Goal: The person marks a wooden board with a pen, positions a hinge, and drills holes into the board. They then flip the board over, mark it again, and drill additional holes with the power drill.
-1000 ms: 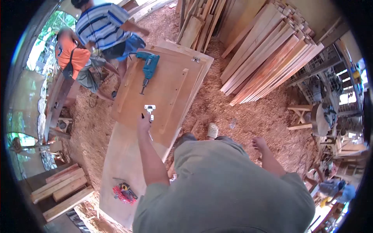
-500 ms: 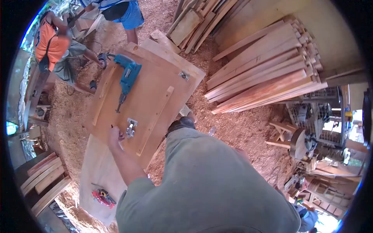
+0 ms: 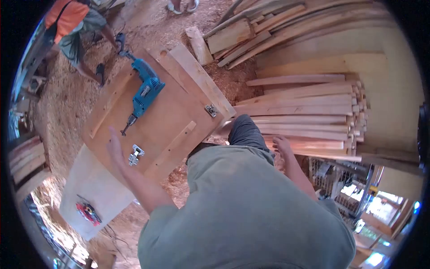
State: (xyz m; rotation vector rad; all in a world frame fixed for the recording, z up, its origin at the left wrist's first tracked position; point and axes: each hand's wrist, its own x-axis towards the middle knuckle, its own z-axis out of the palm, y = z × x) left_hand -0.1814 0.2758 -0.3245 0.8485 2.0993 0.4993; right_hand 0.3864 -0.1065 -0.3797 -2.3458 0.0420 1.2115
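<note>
My left hand [image 3: 115, 148] is over the left edge of a wooden panel [image 3: 168, 105], its fingers stretched out and nothing visible in them. Just right of it, a metal cabinet hinge [image 3: 135, 154] lies on the panel. A blue corded power drill [image 3: 147, 92] rests on its side there, its chuck and bit pointing toward my left hand. A second cabinet hinge [image 3: 211, 110] sits near the panel's right edge. My right hand [image 3: 282, 145] hangs beside my knee, fingers loosely bent and apart, with nothing seen in it.
A pale board [image 3: 92, 184] extends below the panel, bearing a red and black item [image 3: 88, 213] I cannot make out. Stacked planks [image 3: 300, 110] stand to the right. A person in an orange top [image 3: 71, 20] is at upper left. Wood shavings [image 3: 67, 121] cover the floor.
My view has shifted and my body has turned. My left hand, earlier closed on a small dark thin item, now has its fingers stretched out. My right hand has come into view.
</note>
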